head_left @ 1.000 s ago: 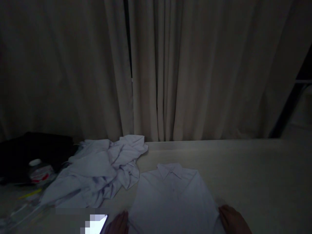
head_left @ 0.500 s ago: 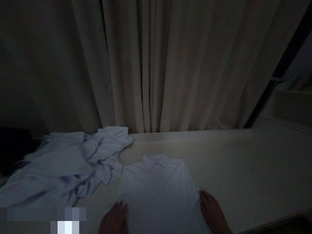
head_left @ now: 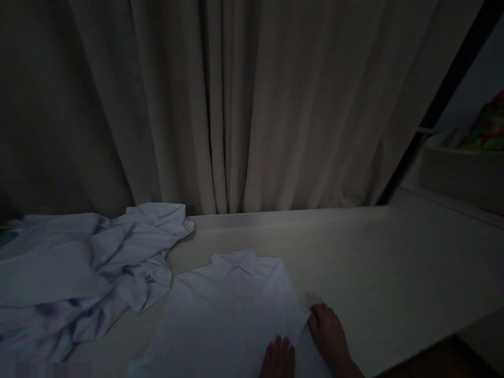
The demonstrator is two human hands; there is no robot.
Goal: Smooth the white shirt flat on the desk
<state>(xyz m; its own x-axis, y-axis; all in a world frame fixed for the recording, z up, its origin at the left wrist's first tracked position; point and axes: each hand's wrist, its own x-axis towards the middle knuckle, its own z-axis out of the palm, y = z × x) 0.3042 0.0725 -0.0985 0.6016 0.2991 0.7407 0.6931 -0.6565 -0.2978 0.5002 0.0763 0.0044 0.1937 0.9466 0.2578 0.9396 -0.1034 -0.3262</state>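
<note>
A white collared shirt (head_left: 230, 315) lies front up on the pale tabletop, its collar pointing away from me. My left hand (head_left: 277, 359) rests flat on the lower right part of the shirt, fingers stretched out. At the shirt's right side, my right hand (head_left: 329, 336) has its fingers closed on the sleeve's edge, where a small corner of cloth sticks up. The bottom of the shirt runs out of view, and the dim light hides fine detail.
To the left is a rumpled heap of white clothes (head_left: 106, 273). Behind the pale tabletop (head_left: 378, 262) hang beige curtains (head_left: 287, 115). A shelf ledge (head_left: 460, 170) with something red and green (head_left: 488, 126) stands at the right. The tabletop's front edge shows at lower right.
My left hand has moved from the shirt's left side across to its lower right. My right hand stays at the right sleeve. The view has turned slightly to the right.
</note>
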